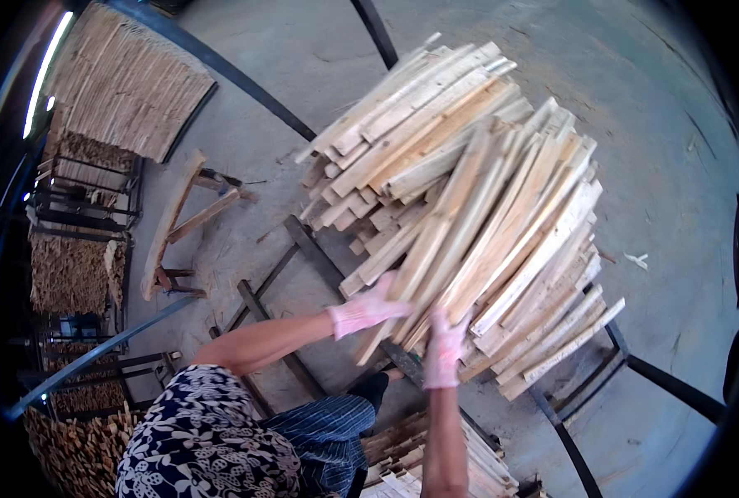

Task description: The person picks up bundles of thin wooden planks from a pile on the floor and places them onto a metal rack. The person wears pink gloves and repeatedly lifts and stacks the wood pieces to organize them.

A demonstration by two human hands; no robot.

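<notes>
A large heap of pale wooden strips [436, 137] lies in front of me on a dark metal frame. Several strips [460, 224] at the near left of the heap lie slantwise over the others, their near ends slightly blurred. My left hand [369, 310], in a pink glove, presses against the left side of these strips near their ends, with the fingers partly hidden behind the wood. On their right side, my right hand [445, 349] in a matching glove is closed around the near ends. Its fingertips are partly hidden.
Black metal bars [303, 249] of the frame run under and around the heap. A wooden trestle [170, 224] stands on the left. Racks with stacked strips [129, 83] line the far left. More strips [485, 465] lie low beside my right forearm.
</notes>
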